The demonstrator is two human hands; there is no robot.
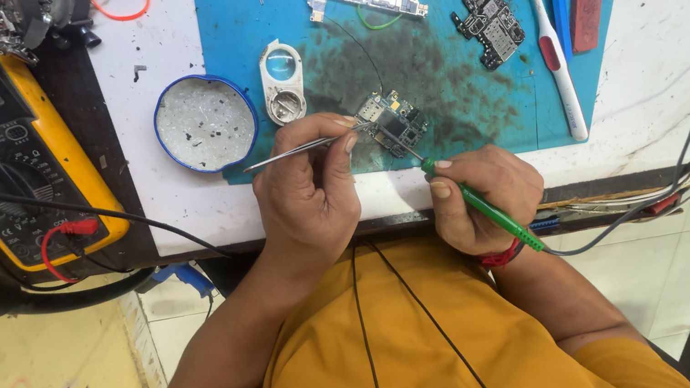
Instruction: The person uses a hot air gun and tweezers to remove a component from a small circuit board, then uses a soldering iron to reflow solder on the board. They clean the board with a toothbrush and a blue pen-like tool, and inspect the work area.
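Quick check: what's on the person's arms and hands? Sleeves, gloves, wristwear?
Both hands are bare, no gloves. The left hand has a bare forearm and wrist. The right hand has a red band at the wrist. Mustard-yellow short sleeves end above the elbows.

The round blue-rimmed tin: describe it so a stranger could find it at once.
Start at the blue work mat on the white bench. Just off its left edge sits the round tin, left of the white magnifier loupe. It alone is circular, with a blue rim and a pale, speckled inside.
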